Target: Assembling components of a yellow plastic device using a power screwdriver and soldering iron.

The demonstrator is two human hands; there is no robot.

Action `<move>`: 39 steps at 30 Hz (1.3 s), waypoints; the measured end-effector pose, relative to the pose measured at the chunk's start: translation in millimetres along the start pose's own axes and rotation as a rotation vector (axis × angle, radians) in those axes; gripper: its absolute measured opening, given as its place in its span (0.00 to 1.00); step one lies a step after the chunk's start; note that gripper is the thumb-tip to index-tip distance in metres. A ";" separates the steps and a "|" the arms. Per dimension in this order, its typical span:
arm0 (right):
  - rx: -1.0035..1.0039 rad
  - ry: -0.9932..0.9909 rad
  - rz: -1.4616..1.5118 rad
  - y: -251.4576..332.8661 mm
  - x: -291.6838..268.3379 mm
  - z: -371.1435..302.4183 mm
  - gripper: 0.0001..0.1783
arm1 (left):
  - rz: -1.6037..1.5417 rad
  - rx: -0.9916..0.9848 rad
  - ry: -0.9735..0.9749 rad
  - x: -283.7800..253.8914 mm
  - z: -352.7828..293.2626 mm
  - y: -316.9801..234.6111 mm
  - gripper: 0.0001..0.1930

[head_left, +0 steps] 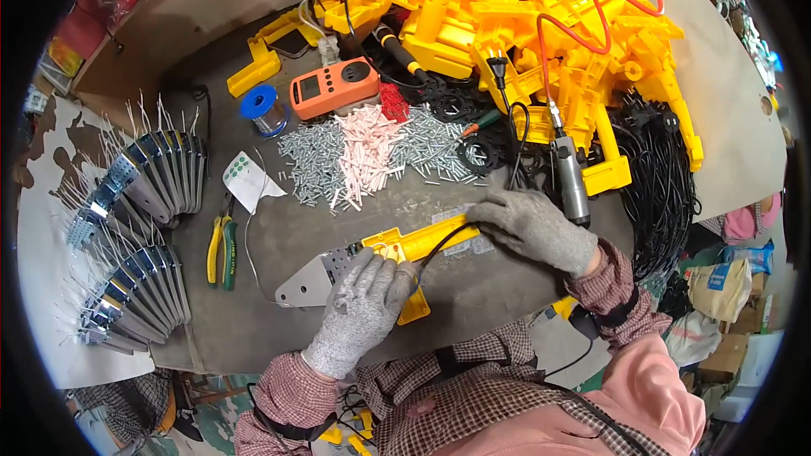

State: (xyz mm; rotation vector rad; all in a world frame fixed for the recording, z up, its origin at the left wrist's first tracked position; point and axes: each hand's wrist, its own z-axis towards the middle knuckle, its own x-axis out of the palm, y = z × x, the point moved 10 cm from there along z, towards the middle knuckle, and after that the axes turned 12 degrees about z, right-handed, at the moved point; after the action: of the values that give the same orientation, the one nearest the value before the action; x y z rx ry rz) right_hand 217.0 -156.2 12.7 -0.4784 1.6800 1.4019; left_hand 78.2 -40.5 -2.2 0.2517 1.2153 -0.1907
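Yellow plastic handle shell point(432, 238), probably light, stiff, best held mid-body: left hand point(361, 297) grasps it; right hand point(534, 226) covers its end, hold unclear.

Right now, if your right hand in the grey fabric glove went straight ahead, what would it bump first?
The right hand would probably meet the long yellow plastic casing first: it seems to be right at the casing's end. Depth is unclear here, so it might pass just above.
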 end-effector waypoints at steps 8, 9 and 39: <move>-0.194 -0.090 0.175 53.9 28.4 34.3 0.20 | -0.129 0.024 -0.016 -4.0 9.5 5.6 0.22; -0.171 -0.064 0.137 45.8 41.6 42.6 0.22 | -0.125 0.022 -0.015 -3.7 10.0 5.0 0.22; 0.247 -0.229 -0.796 -130.3 -143.6 49.7 0.25 | -0.048 -0.285 0.377 26.6 -13.2 -24.6 0.42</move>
State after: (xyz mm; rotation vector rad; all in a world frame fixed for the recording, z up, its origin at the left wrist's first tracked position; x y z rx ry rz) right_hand 411.7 -181.2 51.7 -0.7101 1.2375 0.6299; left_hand 68.5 -60.4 -33.6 0.0074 1.6046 -0.0086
